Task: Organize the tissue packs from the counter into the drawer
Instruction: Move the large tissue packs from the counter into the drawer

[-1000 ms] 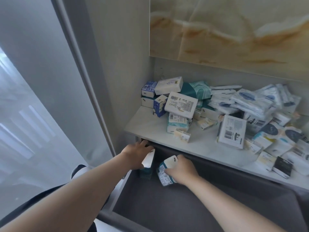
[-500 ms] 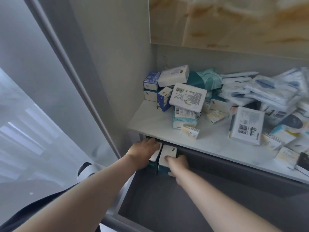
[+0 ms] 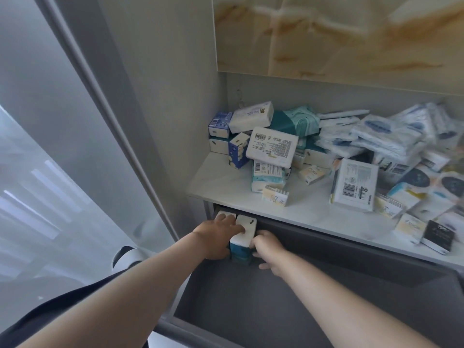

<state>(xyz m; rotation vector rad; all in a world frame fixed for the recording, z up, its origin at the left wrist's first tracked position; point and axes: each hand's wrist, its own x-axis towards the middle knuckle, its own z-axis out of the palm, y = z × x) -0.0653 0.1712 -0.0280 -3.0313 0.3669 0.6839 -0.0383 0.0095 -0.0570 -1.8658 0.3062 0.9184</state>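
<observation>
Two packs [image 3: 244, 229] only, stood on end side by side in far left corner of drawer [image 3: 301, 297], tucked beneath counter [image 3: 226, 182] edge. Laid left hand [image 3: 216, 237] over both tops, fingers [image 3: 234, 228] straight and close together, pressing down. Set right hand [image 3: 270, 249] against right flank of second pack, fingers bent; could not tell whether pinching or merely pushing. Judged as barely begun: a row of two stowed, against a large pile [image 3: 351, 151] left heaped on counter, all yet to be brought down and ranked alongside.
</observation>
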